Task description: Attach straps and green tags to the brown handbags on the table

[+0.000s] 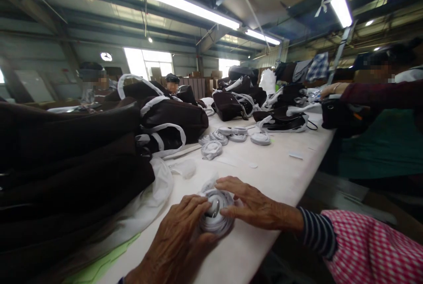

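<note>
A strap in pale wrapping, wound into a flat coil [220,226], lies on the white table near me, with a metal piece visible at its centre. Around its left side curve the fingers of my left hand [176,233], the thumb low along the near edge. My right hand [256,204] holds the opposite side, thumb on the coil and fingers over its far edge. Beyond them sit several similar wrapped coils, including a nearer coil [212,149] and a separate coil [261,138] to the right.
Dark bags [69,156] are heaped on the left; more bags [231,104] with wrapped handles stand farther back. Green sheets [102,262] stick out below the left heap. A co-worker's sleeve [373,96] reaches in at the right, beside the table edge. Other people work behind the bags.
</note>
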`<action>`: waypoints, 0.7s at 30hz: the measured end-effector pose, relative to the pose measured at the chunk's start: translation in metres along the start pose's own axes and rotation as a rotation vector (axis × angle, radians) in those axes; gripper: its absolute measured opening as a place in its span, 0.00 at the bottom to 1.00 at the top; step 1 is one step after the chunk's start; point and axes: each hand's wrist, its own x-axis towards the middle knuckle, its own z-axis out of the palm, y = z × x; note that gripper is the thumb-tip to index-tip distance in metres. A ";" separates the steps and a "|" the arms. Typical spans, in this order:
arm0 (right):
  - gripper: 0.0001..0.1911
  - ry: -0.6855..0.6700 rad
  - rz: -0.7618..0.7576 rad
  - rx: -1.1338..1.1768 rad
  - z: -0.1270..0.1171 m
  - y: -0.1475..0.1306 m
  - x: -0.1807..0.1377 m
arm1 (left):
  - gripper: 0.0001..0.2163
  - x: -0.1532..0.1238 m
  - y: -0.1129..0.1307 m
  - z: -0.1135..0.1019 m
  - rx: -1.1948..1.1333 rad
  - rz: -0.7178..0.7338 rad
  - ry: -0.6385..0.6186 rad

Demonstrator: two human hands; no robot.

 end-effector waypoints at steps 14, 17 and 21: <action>0.34 -0.004 0.011 0.021 0.003 0.011 -0.008 | 0.18 -0.005 -0.001 -0.024 -0.174 -0.074 0.016; 0.23 0.061 -0.076 0.021 0.006 0.002 0.001 | 0.15 0.000 -0.009 -0.025 -0.084 -0.222 0.018; 0.14 -0.035 -0.141 -0.139 0.009 -0.016 0.015 | 0.16 0.018 -0.016 -0.013 -0.107 -0.448 -0.013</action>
